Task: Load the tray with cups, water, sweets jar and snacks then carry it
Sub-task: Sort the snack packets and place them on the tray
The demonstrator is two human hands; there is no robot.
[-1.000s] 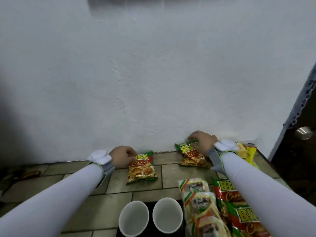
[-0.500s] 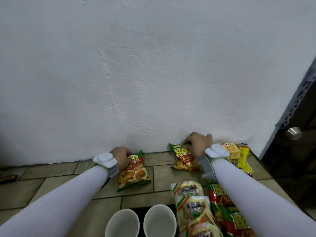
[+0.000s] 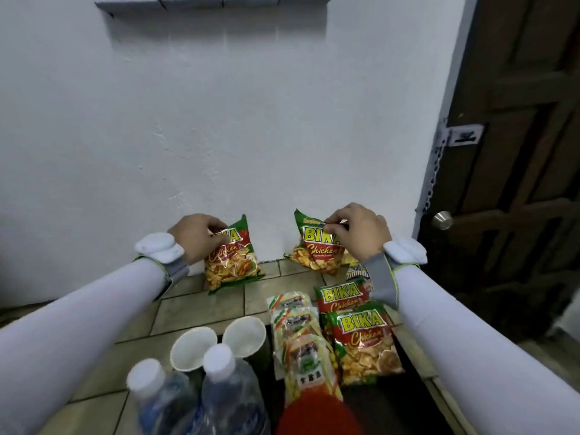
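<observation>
My left hand (image 3: pixel 196 237) grips the top of a red-and-green Bika chicken snack bag (image 3: pixel 232 262), lifted upright off the tiled counter. My right hand (image 3: pixel 357 230) pinches the top of a second Bika bag (image 3: pixel 315 249) near the wall. Below, a dark tray (image 3: pixel 370 400) holds two white cups (image 3: pixel 193 346) (image 3: pixel 244 335), two water bottles (image 3: pixel 163 400) (image 3: pixel 229 390), a jar with a red lid (image 3: pixel 317 416), several clear snack packs (image 3: pixel 298 328) and two more Bika bags (image 3: pixel 364 346).
A white wall rises just behind the tiled counter (image 3: pixel 201 306). A dark wooden door (image 3: pixel 514 152) with a knob (image 3: pixel 442 220) stands at the right. Small yellow packets (image 3: pixel 356 271) lie under my right wrist.
Both hands have lifted their snack bags from lying flat on the counter to hanging upright. The view has tipped down, so the bottles and jar now show.
</observation>
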